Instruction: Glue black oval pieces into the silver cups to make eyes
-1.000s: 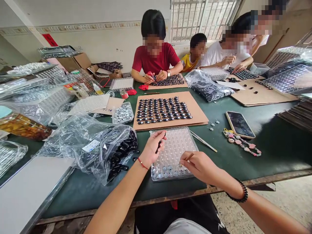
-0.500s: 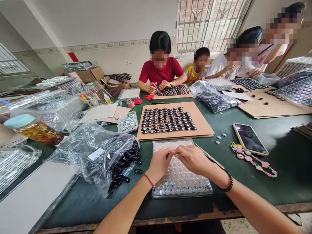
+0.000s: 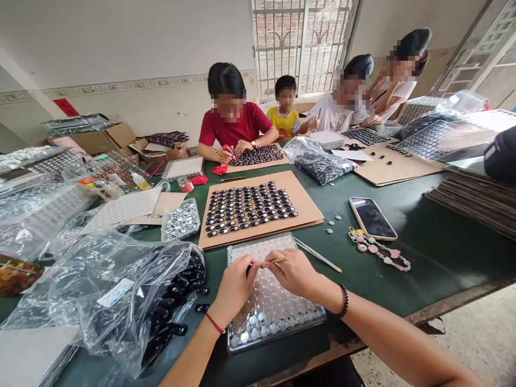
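Note:
My left hand (image 3: 235, 286) and my right hand (image 3: 292, 271) meet over a clear plastic tray (image 3: 274, 317) of small round pockets, with round shiny pieces in its near rows. The left hand pinches a small dark piece. The right hand pinches a thin wooden stick (image 3: 274, 262) whose tip touches that piece. Just beyond the tray lies a cardboard sheet (image 3: 306, 204) covered with rows of black oval pieces (image 3: 248, 207). To the left lies a clear plastic bag (image 3: 121, 290) spilling black oval pieces.
Metal tweezers (image 3: 318, 255) lie right of the tray, then a phone (image 3: 371, 217) with a bead strap (image 3: 381, 252). A small tub of shiny pieces (image 3: 181, 219) sits left of the cardboard. Several people work across the green table (image 3: 443, 242). Stacked trays and bags crowd the left side.
My right hand rose from the tray's near rows to meet my left hand above the tray. The camera view swung to the right.

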Available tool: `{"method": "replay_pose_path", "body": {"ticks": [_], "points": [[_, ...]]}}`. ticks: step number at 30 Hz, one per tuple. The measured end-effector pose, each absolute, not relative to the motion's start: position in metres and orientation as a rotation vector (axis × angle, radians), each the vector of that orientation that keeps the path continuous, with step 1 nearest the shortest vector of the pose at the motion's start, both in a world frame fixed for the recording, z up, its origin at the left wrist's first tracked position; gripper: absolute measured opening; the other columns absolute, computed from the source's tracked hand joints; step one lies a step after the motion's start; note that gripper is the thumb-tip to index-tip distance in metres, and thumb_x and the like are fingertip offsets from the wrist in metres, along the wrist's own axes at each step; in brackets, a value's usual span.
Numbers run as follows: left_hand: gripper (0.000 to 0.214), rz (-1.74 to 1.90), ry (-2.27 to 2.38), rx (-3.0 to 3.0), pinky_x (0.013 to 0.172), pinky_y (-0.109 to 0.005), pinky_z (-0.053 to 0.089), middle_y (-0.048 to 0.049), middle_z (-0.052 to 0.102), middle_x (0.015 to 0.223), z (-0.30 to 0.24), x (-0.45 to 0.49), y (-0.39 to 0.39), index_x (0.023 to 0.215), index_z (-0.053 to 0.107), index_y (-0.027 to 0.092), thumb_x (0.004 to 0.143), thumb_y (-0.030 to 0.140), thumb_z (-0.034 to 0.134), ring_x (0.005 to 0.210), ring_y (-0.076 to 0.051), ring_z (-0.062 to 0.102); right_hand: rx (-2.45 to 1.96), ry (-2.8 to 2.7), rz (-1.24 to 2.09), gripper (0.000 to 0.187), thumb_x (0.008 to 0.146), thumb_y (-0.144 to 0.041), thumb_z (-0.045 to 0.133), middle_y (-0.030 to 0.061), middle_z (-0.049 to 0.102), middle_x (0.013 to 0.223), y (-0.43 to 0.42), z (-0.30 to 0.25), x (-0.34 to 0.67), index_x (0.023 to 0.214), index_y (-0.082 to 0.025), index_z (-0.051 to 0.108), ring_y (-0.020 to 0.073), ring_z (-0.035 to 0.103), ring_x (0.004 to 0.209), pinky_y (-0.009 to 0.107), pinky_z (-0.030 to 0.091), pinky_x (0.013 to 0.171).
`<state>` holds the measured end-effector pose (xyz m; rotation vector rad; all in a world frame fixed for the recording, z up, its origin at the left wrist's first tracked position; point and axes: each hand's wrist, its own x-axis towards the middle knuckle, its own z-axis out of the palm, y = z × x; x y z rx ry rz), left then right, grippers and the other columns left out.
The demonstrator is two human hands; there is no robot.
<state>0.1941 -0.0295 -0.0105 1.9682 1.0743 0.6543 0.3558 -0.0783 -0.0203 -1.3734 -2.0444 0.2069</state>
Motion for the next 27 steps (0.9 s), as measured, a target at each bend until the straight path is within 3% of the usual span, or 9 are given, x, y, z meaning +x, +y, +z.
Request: {"method": "replay_pose_path", "body": {"ticks": [4, 8, 14, 19, 27], "points": [[0.03, 0.531, 1.08, 1.842, 0.054, -0.022, 0.029, 0.0012, 0.05, 0.058, -0.011, 0.19, -0.021, 0.065, 0.056, 0.018, 0.077, 0.043, 0.047, 0.056, -0.014, 0.042, -1.359, -1.907, 0.262, 0.032, 0.094, -0.028, 0.03, 0.0056, 0.061, 0.077, -0.076, -0.016, 0.363, 0.079, -0.017, 0.056, 0.0175, 0.056, 0.064, 0.026, 0.036, 0.057], [0.03, 0.673, 1.166, 1.706, 0.051, -0.021, 0.029, 0.0009, 0.051, 0.061, -0.01, 0.185, -0.014, 0.069, 0.06, 0.015, 0.074, 0.044, 0.052, 0.056, -0.011, 0.041, -1.372, -1.711, 0.262, 0.033, 0.093, -0.032, 0.03, 0.0054, 0.06, 0.073, -0.073, -0.008, 0.378, 0.074, -0.018, 0.053, 0.018, 0.056, 0.062, 0.026, 0.037, 0.056], [0.045, 0.609, 1.004, 1.391, 0.044, -0.019, 0.026, 0.0036, 0.044, 0.055, -0.009, 0.198, -0.032, 0.104, 0.06, 0.014, 0.071, 0.045, 0.058, 0.046, -0.007, 0.035, -1.217, -1.403, 0.637, 0.032, 0.093, -0.041, 0.035, 0.0026, 0.059, 0.068, -0.078, -0.008, 0.372, 0.076, -0.018, 0.048, 0.0107, 0.049, 0.042, 0.021, 0.037, 0.043], [0.042, 0.68, 1.015, 1.424, 0.046, -0.02, 0.03, 0.0029, 0.048, 0.055, -0.012, 0.206, -0.045, 0.095, 0.063, 0.013, 0.069, 0.045, 0.06, 0.046, -0.006, 0.036, -1.115, -1.393, 0.697, 0.032, 0.092, -0.04, 0.039, 0.0024, 0.057, 0.066, -0.084, -0.009, 0.363, 0.075, -0.016, 0.051, 0.0102, 0.049, 0.043, 0.021, 0.038, 0.044], [0.039, 0.828, 1.308, 1.815, 0.06, -0.026, 0.042, -0.0057, 0.065, 0.078, 0.008, 0.179, -0.006, 0.098, 0.064, 0.016, 0.077, 0.045, 0.048, 0.065, -0.017, 0.056, -1.03, -1.076, 0.738, 0.03, 0.091, -0.042, 0.042, 0.0016, 0.057, 0.064, -0.073, -0.012, 0.379, 0.08, -0.015, 0.05, 0.009, 0.047, 0.039, 0.021, 0.038, 0.043]]}}
